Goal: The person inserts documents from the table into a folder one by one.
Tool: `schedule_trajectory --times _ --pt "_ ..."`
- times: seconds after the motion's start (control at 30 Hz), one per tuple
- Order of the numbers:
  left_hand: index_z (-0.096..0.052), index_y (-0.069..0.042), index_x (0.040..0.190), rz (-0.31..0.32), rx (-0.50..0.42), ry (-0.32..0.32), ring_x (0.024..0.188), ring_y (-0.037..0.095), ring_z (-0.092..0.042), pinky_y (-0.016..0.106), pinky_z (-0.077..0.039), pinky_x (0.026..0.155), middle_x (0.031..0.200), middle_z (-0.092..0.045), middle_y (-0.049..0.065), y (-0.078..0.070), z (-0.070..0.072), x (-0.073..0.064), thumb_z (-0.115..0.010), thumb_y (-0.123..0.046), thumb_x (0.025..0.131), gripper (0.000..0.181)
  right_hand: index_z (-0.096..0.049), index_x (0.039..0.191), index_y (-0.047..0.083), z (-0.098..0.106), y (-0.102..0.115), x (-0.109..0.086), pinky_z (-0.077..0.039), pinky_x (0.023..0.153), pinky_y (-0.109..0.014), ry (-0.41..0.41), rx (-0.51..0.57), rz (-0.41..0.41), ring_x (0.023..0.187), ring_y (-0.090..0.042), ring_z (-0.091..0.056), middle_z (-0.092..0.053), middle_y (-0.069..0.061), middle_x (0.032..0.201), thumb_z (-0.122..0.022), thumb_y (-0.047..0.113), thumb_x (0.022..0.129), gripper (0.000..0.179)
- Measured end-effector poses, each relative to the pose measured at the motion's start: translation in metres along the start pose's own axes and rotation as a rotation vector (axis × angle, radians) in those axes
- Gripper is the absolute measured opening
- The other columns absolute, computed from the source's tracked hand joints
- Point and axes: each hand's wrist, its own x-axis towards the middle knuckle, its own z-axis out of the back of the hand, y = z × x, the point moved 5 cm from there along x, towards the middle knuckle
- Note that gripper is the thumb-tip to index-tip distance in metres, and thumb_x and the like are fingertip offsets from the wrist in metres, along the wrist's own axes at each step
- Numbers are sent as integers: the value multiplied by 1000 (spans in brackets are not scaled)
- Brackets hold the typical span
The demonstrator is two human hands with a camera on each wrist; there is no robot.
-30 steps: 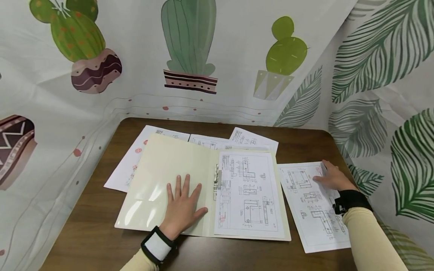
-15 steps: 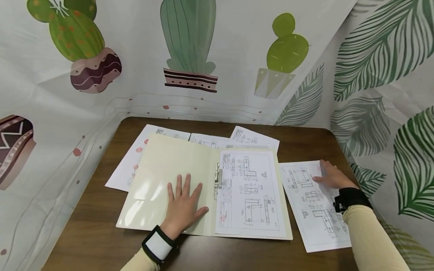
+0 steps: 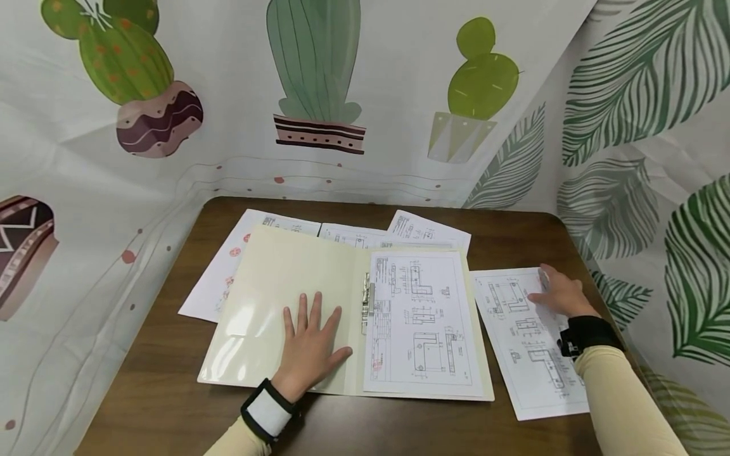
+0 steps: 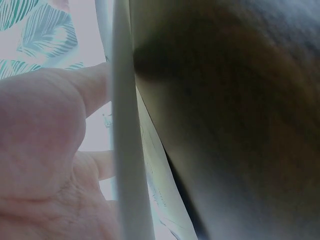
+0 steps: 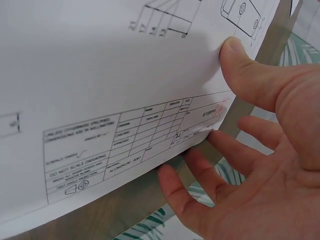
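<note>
My left hand [image 3: 308, 358] lies spread, fingers apart, on the glossy left cover of the opened folder [image 3: 279, 266]. Just right of that hand runs the metal clip [image 3: 367, 304], with a printed drawing [image 3: 422, 323] beside it. My right hand [image 3: 561, 296] is at the far right edge of a loose sheet [image 3: 507, 316], which stretches leftward and back toward me from there. My thumb [image 5: 235, 55] touches its printed face; my fingertips [image 5: 213, 136] reach its edge. Whether they pinch the paper I cannot tell. Past my left fingers, more papers [image 3: 228, 266] stick out beyond the folder.
</note>
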Motion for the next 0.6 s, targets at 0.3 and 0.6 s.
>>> schedule_trajectory --times 0.3,0.6 --pt "-60 -8 143 -2 -9 -8 149 58 -16 78 -10 112 159 -32 34 -1 0 0 -83 -50 80 79 -17 157 -9 -1 -3 -4 -29 96 -80 -23 50 -67 124 -68 -25 -30 -45 150 -71 17 95 86" --pt "-59 -8 144 5 -2 -4 150 57 -15 78 -10 113 160 -31 33 0 -2 -1 -83 -51 81 80 -29 153 -10 -7 -4 -4 -36 98 -75 -164 60 -47 114 -58 -43 -38 -44 144 -76 11 91 81"
